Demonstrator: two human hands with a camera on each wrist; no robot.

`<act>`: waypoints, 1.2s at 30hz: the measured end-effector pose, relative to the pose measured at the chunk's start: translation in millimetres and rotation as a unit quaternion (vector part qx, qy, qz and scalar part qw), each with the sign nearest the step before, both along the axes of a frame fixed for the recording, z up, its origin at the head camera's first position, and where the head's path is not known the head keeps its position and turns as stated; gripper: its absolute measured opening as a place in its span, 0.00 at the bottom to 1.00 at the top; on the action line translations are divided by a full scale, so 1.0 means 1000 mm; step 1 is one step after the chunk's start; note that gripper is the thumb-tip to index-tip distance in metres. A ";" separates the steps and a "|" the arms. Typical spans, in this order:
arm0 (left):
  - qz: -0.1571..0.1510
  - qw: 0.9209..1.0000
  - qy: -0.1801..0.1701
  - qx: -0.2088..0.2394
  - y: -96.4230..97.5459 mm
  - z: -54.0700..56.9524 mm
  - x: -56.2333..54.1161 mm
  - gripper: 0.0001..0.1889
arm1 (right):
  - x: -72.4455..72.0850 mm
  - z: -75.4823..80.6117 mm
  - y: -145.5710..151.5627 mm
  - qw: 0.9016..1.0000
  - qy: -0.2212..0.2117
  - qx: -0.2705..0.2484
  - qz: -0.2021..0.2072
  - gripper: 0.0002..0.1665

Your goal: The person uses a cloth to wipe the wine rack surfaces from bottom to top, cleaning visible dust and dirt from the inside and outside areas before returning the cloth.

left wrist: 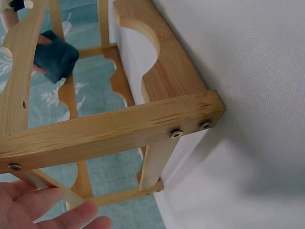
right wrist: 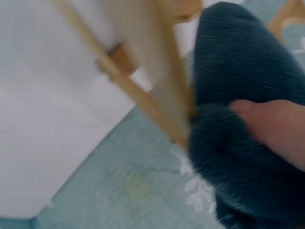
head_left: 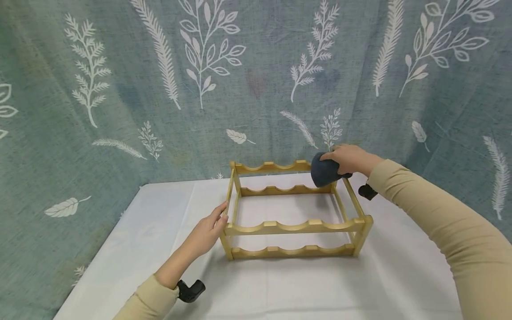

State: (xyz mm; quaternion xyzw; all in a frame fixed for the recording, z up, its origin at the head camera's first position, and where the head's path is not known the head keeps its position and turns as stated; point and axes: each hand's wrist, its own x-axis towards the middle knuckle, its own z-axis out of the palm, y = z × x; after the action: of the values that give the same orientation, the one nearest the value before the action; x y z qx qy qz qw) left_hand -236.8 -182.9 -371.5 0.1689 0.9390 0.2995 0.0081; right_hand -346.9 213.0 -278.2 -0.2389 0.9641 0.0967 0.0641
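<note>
A two-tier wooden bottle rack (head_left: 276,228) with scalloped rails stands upright on the white-covered table. At its left end, my left hand (head_left: 205,234) touches the upper side rail, and in the left wrist view its fingers (left wrist: 71,217) lie fairly straight beside the wood. My right hand (head_left: 354,159) holds a bunched dark blue cloth (head_left: 322,170) over the back right corner of the rack. Close up in the right wrist view, the thumb (right wrist: 276,126) presses into the plush folds of the cloth; the other fingers are hidden there.
A white cloth (head_left: 296,289) covers the table. Behind it hangs a blue-green curtain (head_left: 256,120) with white leaf prints. Black wrist devices (head_left: 191,291) sit at both sleeves. Small metal screws (left wrist: 176,133) show on the rack's end post.
</note>
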 end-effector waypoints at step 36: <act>0.007 1.000 -0.011 0.011 -0.001 -0.001 0.000 0.28 | -0.028 -0.047 -0.170 0.963 -0.091 -0.253 0.011 0.39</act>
State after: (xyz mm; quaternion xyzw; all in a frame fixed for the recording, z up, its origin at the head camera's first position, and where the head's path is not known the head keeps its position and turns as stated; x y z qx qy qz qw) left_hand -237.2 -183.7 -372.3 0.1594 0.9366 0.3117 0.0149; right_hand -374.5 43.1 -324.8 -0.2656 0.9445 -0.1722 0.0879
